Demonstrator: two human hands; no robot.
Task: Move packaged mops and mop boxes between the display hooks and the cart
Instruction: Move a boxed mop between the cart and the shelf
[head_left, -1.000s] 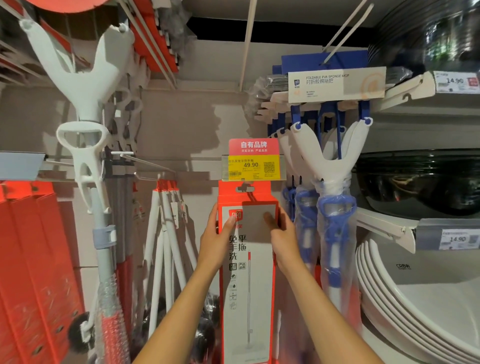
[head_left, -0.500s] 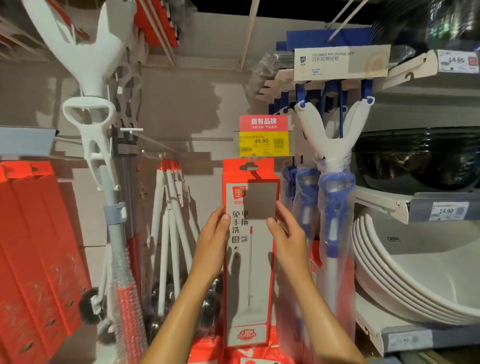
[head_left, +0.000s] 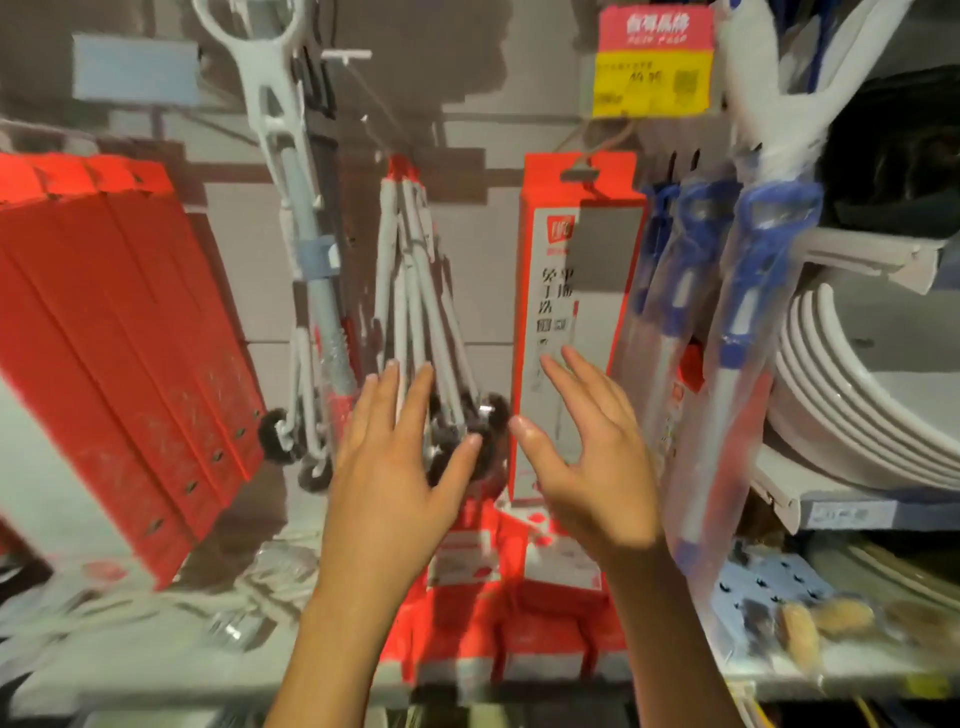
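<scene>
— So, where is our mop box (head_left: 571, 332)?
— On its hook, tall, red-edged with a grey front. Our left hand (head_left: 400, 467) and right hand (head_left: 587, 457) hover before it, fingers spread, gripping nothing.

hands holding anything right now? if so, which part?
Nothing held. Left hand and right hand are both open with fingers spread, in front of the hanging red mop box without gripping it.
</scene>
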